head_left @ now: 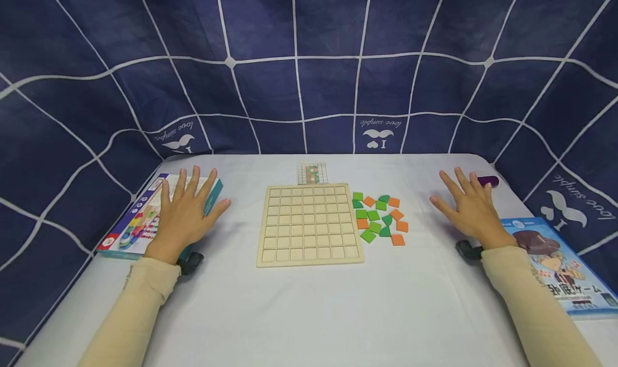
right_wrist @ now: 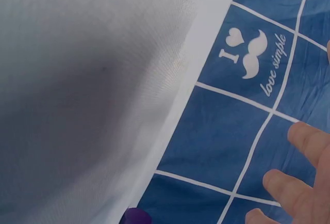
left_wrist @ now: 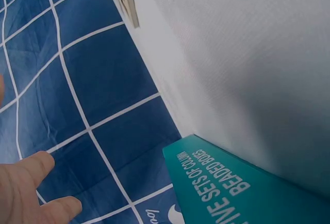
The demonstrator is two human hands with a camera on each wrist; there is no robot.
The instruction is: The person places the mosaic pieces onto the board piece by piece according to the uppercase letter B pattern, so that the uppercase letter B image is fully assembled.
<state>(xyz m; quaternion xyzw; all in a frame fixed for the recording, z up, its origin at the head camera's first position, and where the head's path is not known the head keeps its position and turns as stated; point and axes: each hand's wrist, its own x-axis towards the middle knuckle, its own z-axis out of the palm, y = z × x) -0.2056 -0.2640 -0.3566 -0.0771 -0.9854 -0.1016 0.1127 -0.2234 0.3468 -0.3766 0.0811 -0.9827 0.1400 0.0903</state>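
Note:
In the head view my left hand [head_left: 185,211] is spread with straight fingers above a teal-edged game box [head_left: 140,225]; it holds nothing. On the right, my right hand [head_left: 470,208] is likewise spread and holds nothing, near a dark purple object [head_left: 488,181] and a blue game box [head_left: 560,265]. Between the hands lies a wooden grid board [head_left: 311,225] with bare square cells. Just right of it are scattered green square tiles [head_left: 373,215], orange square tiles [head_left: 398,240] and green rounded tiles [head_left: 384,231]. A small pattern card [head_left: 312,173] lies behind the board.
A white cloth [head_left: 309,313] covers the table. Behind and beside it hangs a dark blue curtain [head_left: 328,88] with white lines. In the left wrist view, the teal box side [left_wrist: 216,182] carries white lettering.

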